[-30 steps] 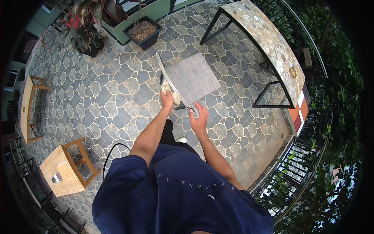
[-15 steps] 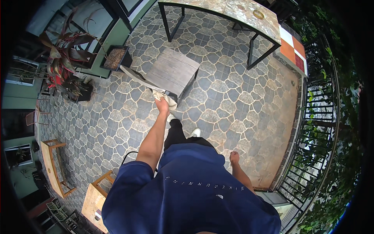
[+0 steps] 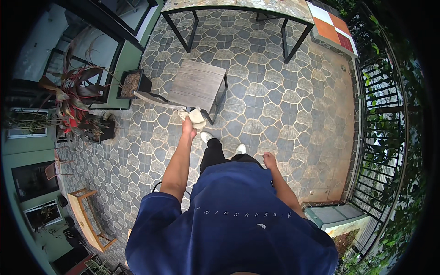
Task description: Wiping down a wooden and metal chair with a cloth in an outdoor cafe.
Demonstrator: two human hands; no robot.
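Observation:
My left hand (image 3: pixel 188 127) is closed on a crumpled beige cloth (image 3: pixel 197 120), which rests against the near right end of a chair's curved backrest (image 3: pixel 158 100). The chair has a square, grey-brown wooden seat (image 3: pixel 197 81) and dark metal legs. Part of the backrest's end is hidden behind the cloth. My right hand (image 3: pixel 270 160) hangs beside my body with its fingers curled in, and nothing shows in it. It touches nothing.
Ahead stands a long stone-topped table (image 3: pixel 238 5) on black legs. Potted plants (image 3: pixel 75 107) and a planter box (image 3: pixel 131 82) line the left. A tiled ledge (image 3: pixel 327 27) and black railing (image 3: pixel 380 114) run along the right. A wooden bench (image 3: pixel 85 220) sits lower left.
My right hand has swung forward. The left hand stays on the cloth at the chair's backrest. Both white shoes now show more fully, and the whole view has shifted slightly.

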